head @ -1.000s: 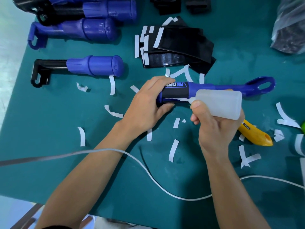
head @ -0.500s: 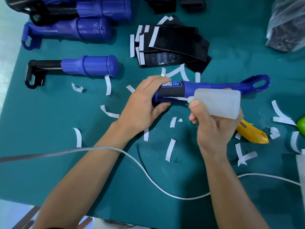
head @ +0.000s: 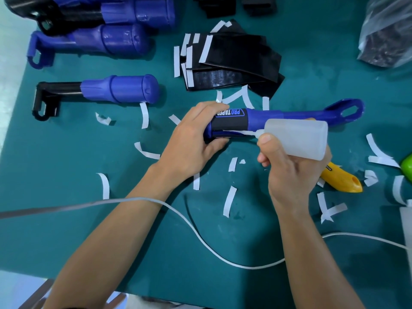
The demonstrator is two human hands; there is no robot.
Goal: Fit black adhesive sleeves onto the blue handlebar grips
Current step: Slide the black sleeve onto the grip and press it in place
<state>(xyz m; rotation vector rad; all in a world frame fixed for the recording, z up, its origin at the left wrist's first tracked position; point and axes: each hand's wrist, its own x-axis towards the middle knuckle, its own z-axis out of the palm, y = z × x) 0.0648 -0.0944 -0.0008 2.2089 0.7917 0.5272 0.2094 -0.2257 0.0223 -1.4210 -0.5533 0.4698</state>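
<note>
head view: the left hand (head: 191,139) grips the rounded end of a long blue plastic handlebar grip (head: 289,113), fingers curled over its top and thumb tucked beneath. the grip lies level over the teal table mat (head: 66,152), its looped end pointing away past the right fingers; whether it touches the mat cannot be told. a black adhesive sleeve (head: 231,122) printed "pro taper" wraps the grip just beside the left fingertips, a white strip showing along its lower edge. the right hand (head: 289,177) holds a translucent white plastic squeeze bottle (head: 298,139) — fingers wrapped behind it, thumb pressed on its shoulder — and the nozzle touches the sleeve's lower edge between the two thumbs. beyond the left fingers lies a loose stack of flat black sleeves with white backing tabs (head: 234,63), and further to that hand's outer side several bare blue rubber grips (head: 124,89). peeled white paper strips (head: 229,201) are scattered around both hands. a yellow plastic knife handle (head: 341,179) pokes out from under the right hand, and a thin white cable (head: 200,237) loops past both forearms.
</note>
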